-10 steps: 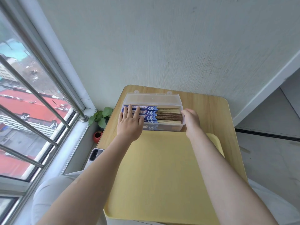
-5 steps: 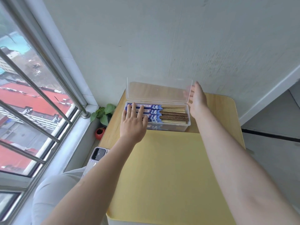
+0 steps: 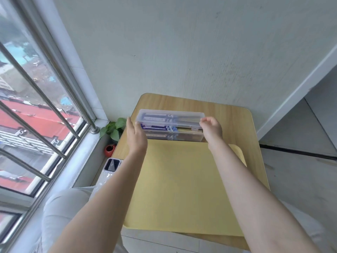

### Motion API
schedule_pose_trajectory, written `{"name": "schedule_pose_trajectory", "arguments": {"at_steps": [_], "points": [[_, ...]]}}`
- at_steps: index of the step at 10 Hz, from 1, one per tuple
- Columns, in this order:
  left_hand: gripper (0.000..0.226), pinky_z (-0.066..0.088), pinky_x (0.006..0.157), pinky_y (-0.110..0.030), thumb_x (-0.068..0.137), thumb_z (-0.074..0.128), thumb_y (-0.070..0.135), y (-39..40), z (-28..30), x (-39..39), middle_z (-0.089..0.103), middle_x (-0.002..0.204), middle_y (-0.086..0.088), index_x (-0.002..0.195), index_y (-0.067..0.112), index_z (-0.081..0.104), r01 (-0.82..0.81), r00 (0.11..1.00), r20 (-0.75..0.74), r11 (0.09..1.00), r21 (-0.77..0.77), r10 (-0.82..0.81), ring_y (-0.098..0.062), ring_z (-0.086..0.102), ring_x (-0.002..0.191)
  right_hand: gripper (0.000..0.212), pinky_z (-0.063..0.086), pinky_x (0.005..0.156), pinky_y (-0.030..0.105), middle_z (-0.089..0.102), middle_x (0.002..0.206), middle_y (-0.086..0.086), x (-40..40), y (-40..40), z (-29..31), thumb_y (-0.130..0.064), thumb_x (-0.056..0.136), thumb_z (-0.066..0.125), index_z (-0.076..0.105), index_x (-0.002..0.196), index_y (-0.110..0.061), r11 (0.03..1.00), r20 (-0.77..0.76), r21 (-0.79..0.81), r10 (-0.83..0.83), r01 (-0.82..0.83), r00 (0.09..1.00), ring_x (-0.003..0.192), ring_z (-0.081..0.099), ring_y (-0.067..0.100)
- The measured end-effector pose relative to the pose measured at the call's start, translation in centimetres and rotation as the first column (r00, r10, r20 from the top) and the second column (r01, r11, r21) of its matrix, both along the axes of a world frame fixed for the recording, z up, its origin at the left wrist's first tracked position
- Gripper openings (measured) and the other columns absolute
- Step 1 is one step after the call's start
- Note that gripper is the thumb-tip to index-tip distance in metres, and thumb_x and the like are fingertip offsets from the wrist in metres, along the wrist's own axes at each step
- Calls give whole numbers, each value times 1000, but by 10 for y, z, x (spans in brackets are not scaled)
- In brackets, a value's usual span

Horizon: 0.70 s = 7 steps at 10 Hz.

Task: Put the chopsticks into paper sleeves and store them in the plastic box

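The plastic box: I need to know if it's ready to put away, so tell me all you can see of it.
The plastic box is long, rectangular and clear. Its hinged lid is lowered over it, whether latched cannot be told. Blue-sleeved chopsticks show through the walls. It lies crosswise on the wooden table, behind the yellow tray. The left hand rests flat at its left end; the right hand holds its right end with curled fingers.

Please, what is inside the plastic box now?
Through the clear plastic box show chopsticks in blue paper sleeves, bare ends pointing right. The lid blurs them; their number is unclear.
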State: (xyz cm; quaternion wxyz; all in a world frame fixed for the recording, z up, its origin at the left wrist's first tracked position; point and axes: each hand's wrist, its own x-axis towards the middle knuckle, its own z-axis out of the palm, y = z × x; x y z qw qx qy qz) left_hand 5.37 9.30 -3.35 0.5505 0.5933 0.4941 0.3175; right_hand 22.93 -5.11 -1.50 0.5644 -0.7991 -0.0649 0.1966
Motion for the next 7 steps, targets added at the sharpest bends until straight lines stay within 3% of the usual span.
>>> {"name": "schedule_pose_trajectory", "arguments": {"at_steps": [1, 2, 3, 4, 5, 6, 7], "points": [[52, 21, 120, -38, 105, 31, 26, 3, -5, -5, 23, 164, 1, 157, 20, 28, 213, 958, -237, 956, 203, -163, -19, 22, 151, 12, 40, 58, 20, 58, 107, -4, -9, -5, -12, -13, 95, 55, 61, 103, -20, 1000, 14, -19, 13, -13, 1000, 80, 53, 11], [55, 25, 119, -42, 105, 31, 28, 5, -17, -11, 18, 166, 1, 158, 23, 22, 343, 858, -480, 900, 268, -184, -20, 17, 152, 11, 40, 60, 23, 58, 115, 0, -11, -6, -18, -14, 97, 54, 59, 103, -22, 1000, 40, -10, 12, -12, 999, 83, 53, 13], [62, 17, 123, -45, 103, 28, 33, 7, -27, -21, 7, 168, 5, 161, 26, 8, 464, 709, -697, 818, 340, -112, -20, 6, 155, 12, 40, 61, 26, 55, 116, 0, -10, -4, -22, -15, 97, 53, 58, 106, -20, 1000, 87, -28, 9, -7, 996, 83, 51, 13], [73, 16, 123, -44, 96, 33, 25, 8, -29, -23, 0, 169, 6, 161, 25, -1, 524, 603, -795, 786, 329, -69, -21, 2, 155, 17, 39, 72, 28, 55, 118, -2, -9, -5, -27, -15, 97, 53, 60, 112, -17, 1000, 110, -30, 10, -6, 994, 95, 51, 15], [81, 17, 123, -43, 92, 39, 18, 6, -25, -21, -3, 169, 5, 161, 24, -4, 536, 592, -801, 785, 311, -86, -21, 0, 155, 19, 39, 77, 28, 55, 118, -2, -10, -3, -27, -15, 96, 54, 60, 114, -17, 1000, 108, -13, 7, -5, 994, 101, 52, 16], [85, 15, 124, -46, 91, 42, 17, 10, -23, -25, -5, 169, 6, 160, 25, -6, 550, 572, -809, 795, 257, -134, -23, -4, 155, 19, 41, 71, 27, 55, 122, -2, -11, -2, -27, -16, 96, 55, 61, 114, -17, 999, 78, -35, -6, 9, 997, 102, 55, 20], [84, 13, 124, -49, 92, 47, 22, 3, -6, -25, -3, 169, 1, 161, 26, -1, 506, 683, -720, 789, 348, -121, -24, -5, 155, 20, 41, 78, 26, 54, 128, 1, -13, -3, -10, -23, 94, 61, 63, 113, -20, 997, 151, -34, -64, 69, 987, 101, 54, 16]]}}
